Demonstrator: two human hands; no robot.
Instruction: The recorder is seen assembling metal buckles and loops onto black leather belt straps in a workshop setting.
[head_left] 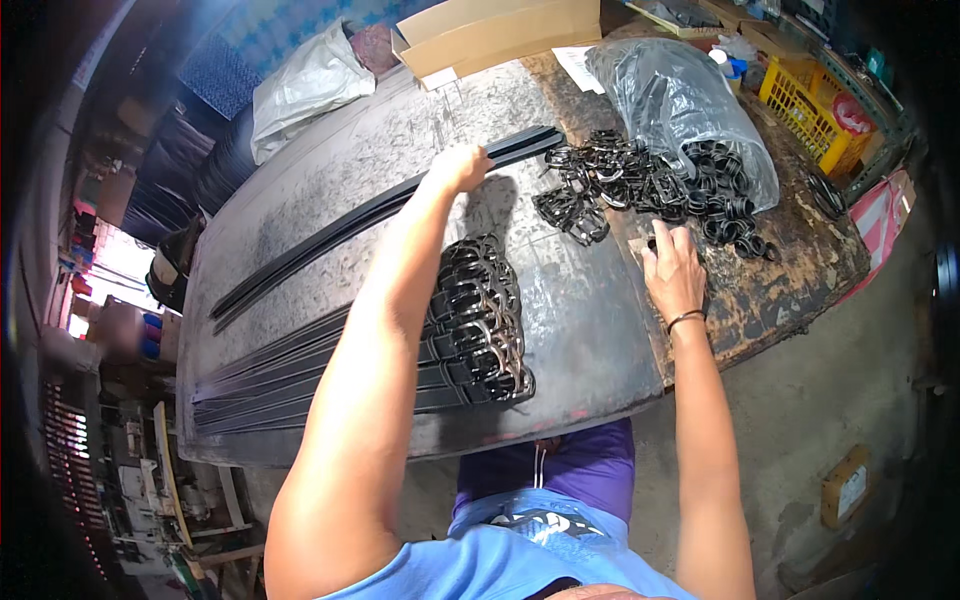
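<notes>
My left hand (462,168) is closed over a bundle of long black belt straps (345,232) lying slantwise across the table. Just right of the straps' far end is a heap of dark metal buckles (600,170). My right hand (676,268) has its fingers bent together at the near edge of the heap; something small and dark shows at the fingertips, too hidden to name. Small black loops (722,195) spill from a clear plastic bag (660,85) beside it. Under my left forearm lie several black belts (300,375) side by side, their buckles (485,320) in a row.
The worn table (580,330) has a rough brown board (800,270) at its right. Along the far side are an open cardboard box (500,35) and a white sack (310,90). A yellow crate (810,110) stands at the far right. On the floor sits a small carton (846,487).
</notes>
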